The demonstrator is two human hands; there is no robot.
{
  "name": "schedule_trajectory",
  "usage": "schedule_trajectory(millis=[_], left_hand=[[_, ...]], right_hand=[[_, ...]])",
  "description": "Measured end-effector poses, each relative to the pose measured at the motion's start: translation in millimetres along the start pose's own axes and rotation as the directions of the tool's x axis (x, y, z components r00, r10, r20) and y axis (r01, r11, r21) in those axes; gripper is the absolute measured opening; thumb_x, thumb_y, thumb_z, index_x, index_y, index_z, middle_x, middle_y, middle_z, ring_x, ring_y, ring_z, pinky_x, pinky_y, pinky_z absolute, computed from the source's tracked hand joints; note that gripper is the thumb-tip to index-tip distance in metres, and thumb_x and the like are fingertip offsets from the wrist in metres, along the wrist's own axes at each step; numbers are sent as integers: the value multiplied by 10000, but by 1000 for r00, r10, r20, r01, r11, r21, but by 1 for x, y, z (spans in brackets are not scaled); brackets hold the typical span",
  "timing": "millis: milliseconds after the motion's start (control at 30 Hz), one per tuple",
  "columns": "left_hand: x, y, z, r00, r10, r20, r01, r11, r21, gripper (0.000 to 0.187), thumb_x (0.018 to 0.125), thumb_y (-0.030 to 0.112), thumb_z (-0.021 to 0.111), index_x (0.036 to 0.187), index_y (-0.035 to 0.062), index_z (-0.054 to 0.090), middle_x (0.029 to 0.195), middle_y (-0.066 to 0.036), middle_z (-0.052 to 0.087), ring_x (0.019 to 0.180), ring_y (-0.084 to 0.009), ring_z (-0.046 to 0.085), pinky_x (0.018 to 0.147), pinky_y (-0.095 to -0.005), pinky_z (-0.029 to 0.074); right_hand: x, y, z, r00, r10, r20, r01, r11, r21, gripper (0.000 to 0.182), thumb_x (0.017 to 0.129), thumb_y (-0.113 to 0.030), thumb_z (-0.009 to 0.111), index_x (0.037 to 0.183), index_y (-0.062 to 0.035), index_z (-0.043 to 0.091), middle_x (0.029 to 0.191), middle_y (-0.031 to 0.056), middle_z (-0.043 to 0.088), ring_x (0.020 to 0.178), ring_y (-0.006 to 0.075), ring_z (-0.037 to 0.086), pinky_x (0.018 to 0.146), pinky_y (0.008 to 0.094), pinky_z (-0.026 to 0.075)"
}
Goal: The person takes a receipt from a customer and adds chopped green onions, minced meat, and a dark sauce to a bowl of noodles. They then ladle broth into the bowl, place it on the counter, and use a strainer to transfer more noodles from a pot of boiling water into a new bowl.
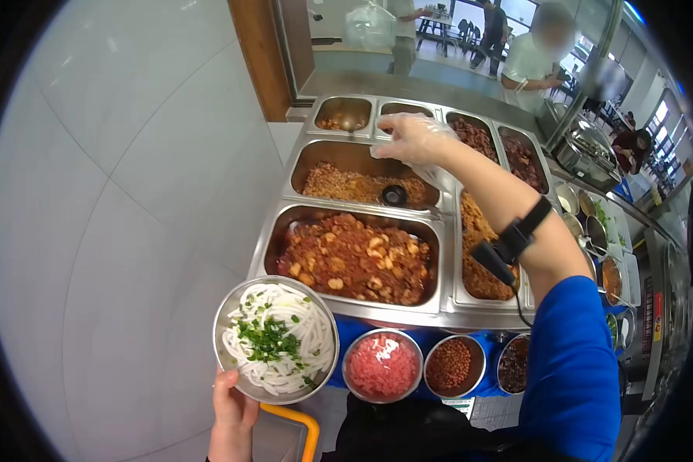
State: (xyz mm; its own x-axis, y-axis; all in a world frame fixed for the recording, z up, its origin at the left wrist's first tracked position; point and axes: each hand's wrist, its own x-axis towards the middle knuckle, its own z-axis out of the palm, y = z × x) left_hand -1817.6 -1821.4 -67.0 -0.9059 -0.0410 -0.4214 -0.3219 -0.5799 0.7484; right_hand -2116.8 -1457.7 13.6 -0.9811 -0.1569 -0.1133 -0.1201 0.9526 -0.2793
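Over pans (345, 149), whether right fingers (393, 122) grasp anything is unclear; left fingers (225, 384), half-hidden, grip a bowl (228, 312).

Passable fr. 9 o'clock, low over front tray (433, 266); blocked at 7 by noodle bowl (302, 393) & L hand (232, 404), at 1 by R hand (420, 138), at 3 by R forearm (485, 177).

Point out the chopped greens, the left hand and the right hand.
Chopped greens (268, 340): head view, middle of the pile.
Left hand (235, 410): head view, middle of the hand.
Right hand (420, 140): head view, middle of the glove.
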Motion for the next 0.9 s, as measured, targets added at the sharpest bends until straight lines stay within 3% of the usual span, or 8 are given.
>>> schedule_trajectory(millis=[133, 233, 400, 500, 600, 700, 800, 900], left_hand=[[37, 26, -19, 999, 36, -2, -36, 999, 14, 733, 739, 344, 606, 1344, -17, 404, 1295, -169, 517, 1170, -321, 521, 991, -442, 433], [57, 35, -40, 999, 39, -15, -39, 999, 9, 746, 739, 332, 600, 1363, -6, 373, 1317, -171, 494, 1191, -325, 503, 1000, -448, 424], [86, 42, -63, 1000, 13, -7, -13, 1000, -29, 748, 738, 297, 584, 1380, 4, 337, 1338, -175, 467, 1208, -322, 489, 1005, -450, 419], [98, 43, -73, 999, 9, -38, -10, 1000, -27, 741, 735, 304, 583, 1369, -2, 352, 1325, -177, 479, 1196, -319, 499, 998, -444, 424], [106, 44, -69, 997, 26, -75, -27, 1000, -11, 731, 725, 344, 596, 1337, -7, 406, 1286, -168, 519, 1165, -322, 520, 982, -450, 436], [114, 46, -64, 996, 34, -83, -34, 999, 7, 728, 720, 365, 602, 1322, -7, 434, 1265, -162, 541, 1149, -324, 533, 974, -455, 442], [120, 47, -64, 995, 47, -85, -47, 999, 10, 727, 719, 368, 602, 1320, -6, 437, 1262, -161, 543, 1148, -324, 535, 971, -456, 443], [123, 48, -63, 996, 36, -77, -35, 999, 19, 726, 720, 371, 602, 1318, -7, 439, 1261, -163, 543, 1147, -325, 535, 968, -457, 446]], right_hand=[[84, 0, 53, 993, -21, -115, 36, 991, 128, 478, 783, -436, 665, 1194, -194, 628, 1153, 161, 638, 1051, 313, 613, 916, 371, 468], [130, 3, 73, 999, 12, -38, -1, 964, 267, 467, 779, -422, 672, 1193, -210, 634, 1106, 164, 658, 1007, 322, 627, 904, 365, 470], [195, 26, 82, 908, 407, -96, -294, 784, 546, 578, 804, -494, 618, 1194, -67, 626, 1073, 139, 684, 1056, 289, 628, 953, 364, 454], [181, 20, 51, 886, 434, -163, -188, 657, 730, 431, 839, -417, 622, 1033, -34, 658, 899, 143, 698, 808, 229, 697, 737, 347, 539], [176, 14, 33, 882, 448, -147, -142, 550, 823, 296, 855, -240, 655, 954, 35, 611, 707, 118, 639, 596, 190, 625, 537, 299, 522], [179, 17, 29, 918, 380, -115, -177, 651, 738, 301, 859, -262, 634, 925, 32, 623, 761, 144, 654, 627, 172, 642, 597, 311, 536], [177, 7, 36, 952, 261, -162, -214, 942, 257, 282, 818, -303, 633, 941, -55, 683, 905, 141, 695, 870, 277, 677, 784, 363, 524], [173, -5, 44, 987, 42, -156, -39, 999, 19, 249, 802, -270, 617, 955, -90, 693, 952, 143, 690, 947, 318, 646, 841, 381, 502]])
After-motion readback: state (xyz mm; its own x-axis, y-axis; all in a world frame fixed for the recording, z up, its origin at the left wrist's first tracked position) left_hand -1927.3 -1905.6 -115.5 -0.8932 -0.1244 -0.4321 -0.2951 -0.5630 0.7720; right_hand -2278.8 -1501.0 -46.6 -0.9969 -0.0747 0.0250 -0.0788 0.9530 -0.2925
